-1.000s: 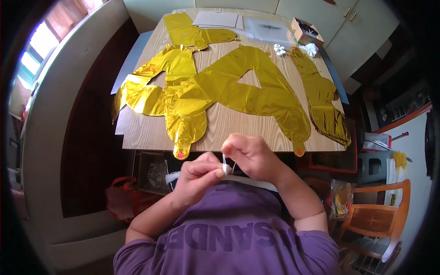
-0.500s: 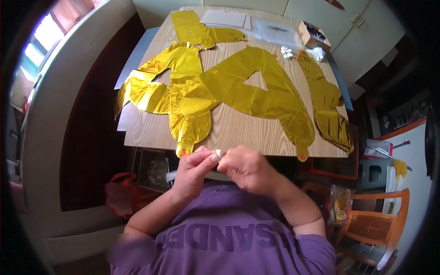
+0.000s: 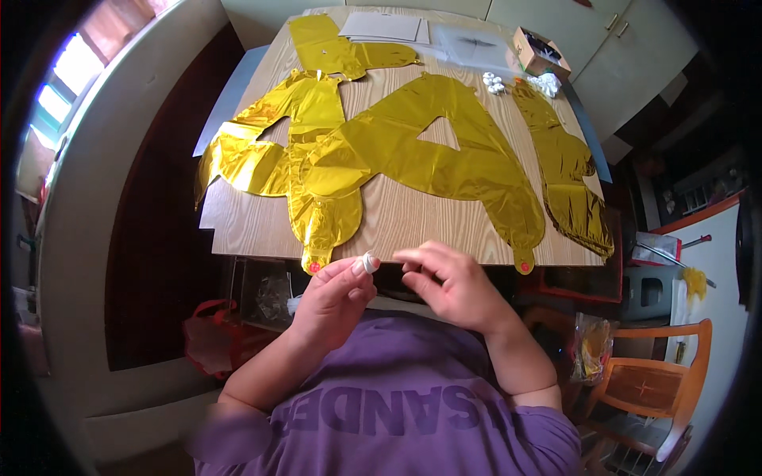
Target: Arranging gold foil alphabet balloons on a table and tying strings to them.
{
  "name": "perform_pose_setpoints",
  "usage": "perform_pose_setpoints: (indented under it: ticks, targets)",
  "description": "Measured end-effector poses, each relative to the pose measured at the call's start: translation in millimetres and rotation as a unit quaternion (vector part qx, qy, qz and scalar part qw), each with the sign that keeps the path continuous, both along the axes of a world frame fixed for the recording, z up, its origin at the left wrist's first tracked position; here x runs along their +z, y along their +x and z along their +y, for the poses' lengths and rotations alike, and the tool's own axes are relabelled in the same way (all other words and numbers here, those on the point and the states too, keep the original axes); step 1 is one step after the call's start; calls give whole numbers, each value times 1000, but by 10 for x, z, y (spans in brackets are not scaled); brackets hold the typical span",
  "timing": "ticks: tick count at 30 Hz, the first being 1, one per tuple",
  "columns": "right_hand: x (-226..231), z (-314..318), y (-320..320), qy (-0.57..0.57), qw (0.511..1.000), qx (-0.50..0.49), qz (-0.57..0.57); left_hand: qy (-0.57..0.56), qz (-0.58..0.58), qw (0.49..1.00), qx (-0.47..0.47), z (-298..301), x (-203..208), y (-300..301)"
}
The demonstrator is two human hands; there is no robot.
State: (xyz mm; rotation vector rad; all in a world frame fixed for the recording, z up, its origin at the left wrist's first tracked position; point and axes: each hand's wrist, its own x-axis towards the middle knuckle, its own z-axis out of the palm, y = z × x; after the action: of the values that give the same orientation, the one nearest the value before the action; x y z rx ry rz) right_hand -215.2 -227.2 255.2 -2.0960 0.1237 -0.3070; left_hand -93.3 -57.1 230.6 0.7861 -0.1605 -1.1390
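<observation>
My left hand pinches a small white coil of ribbon or string between thumb and fingers, just past the table's near edge. Close to its right, my right hand is apart from the coil, fingers and thumb spread, with no object visible in it. Deflated gold foil balloons lie flat beyond my hands: a branching one at the left, its red-marked tab by my left fingers, and a wide one with a triangular hole partly overlapping it. Another gold foil balloon lies at the right.
A further gold foil balloon, white sheets, a clear plastic sheet and small white bundles lie across the wood-grain table. A box of dark items stands far right. A wooden chair is beside me.
My right hand has come away from the white coil and opened, moving slightly right. The left hand keeps its hold, and more of the coil shows now.
</observation>
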Motion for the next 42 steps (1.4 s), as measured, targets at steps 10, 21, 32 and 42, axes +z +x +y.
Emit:
perform_pose_setpoints:
  ticks: [10, 21, 32, 42]
  targets:
    - [-231, 78, 207, 95, 991, 31, -92, -9, -2, 999, -33, 41, 124, -85]
    - [128, 196, 78, -252, 946, -11, -203, 5, -142, 990, 18, 3, -70, -109]
    - [-53, 117, 79, 29, 997, -56, -48, 45, -154, 987, -27, 35, -80, -193]
    - [151, -21, -62, 145, 989, 26, -19, 66, -115, 984, -120, -8, -63, -101]
